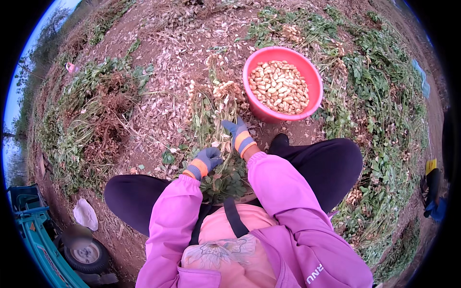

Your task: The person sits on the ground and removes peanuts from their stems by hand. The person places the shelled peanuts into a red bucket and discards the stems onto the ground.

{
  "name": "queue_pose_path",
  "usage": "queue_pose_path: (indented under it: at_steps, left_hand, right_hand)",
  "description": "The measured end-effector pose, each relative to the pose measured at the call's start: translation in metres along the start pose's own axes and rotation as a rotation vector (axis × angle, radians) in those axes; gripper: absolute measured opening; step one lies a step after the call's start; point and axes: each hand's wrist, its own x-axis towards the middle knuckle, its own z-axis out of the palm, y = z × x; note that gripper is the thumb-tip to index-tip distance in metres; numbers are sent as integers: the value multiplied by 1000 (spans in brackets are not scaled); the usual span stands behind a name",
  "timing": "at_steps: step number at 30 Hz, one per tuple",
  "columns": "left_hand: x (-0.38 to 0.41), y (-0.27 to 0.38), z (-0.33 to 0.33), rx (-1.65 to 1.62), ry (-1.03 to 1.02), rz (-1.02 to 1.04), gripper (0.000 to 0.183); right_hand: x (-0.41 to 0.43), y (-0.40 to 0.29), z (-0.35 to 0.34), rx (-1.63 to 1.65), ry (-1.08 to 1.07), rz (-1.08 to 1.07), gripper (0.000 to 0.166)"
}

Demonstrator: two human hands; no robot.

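Both hands wear grey knit gloves with orange cuffs. My left hand is curled around leafy stems of a peanut plant in front of my lap; its fingertips are partly hidden. Up and to the right of it, my right hand lies against the stems, its thumb side towards the plants, and whether its fingers close on them is unclear. Clusters of peanuts in the shell hang on the roots beyond the hands. A red plastic tub stands beyond my right knee, holding many loose peanuts.
Uprooted peanut plants lie heaped at the left and in a long row at the right. Dry leaves litter the soil. A teal vehicle with a wheel stands at lower left, near a white bag.
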Motion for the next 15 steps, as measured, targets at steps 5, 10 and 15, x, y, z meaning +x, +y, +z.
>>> queue_pose_path:
  at_steps: [5,10,15]
  left_hand:
    - [2,10,1,-84,-2,1,17]
    - [-17,13,-9,92,19,-8,19]
    - [-22,19,-21,295,231,57,22]
  right_hand:
    - [6,-5,0,-307,127,-309,77]
    - [-33,-33,33,-626,121,-328,76]
    - [-30,-30,17,-881,130,-148,72]
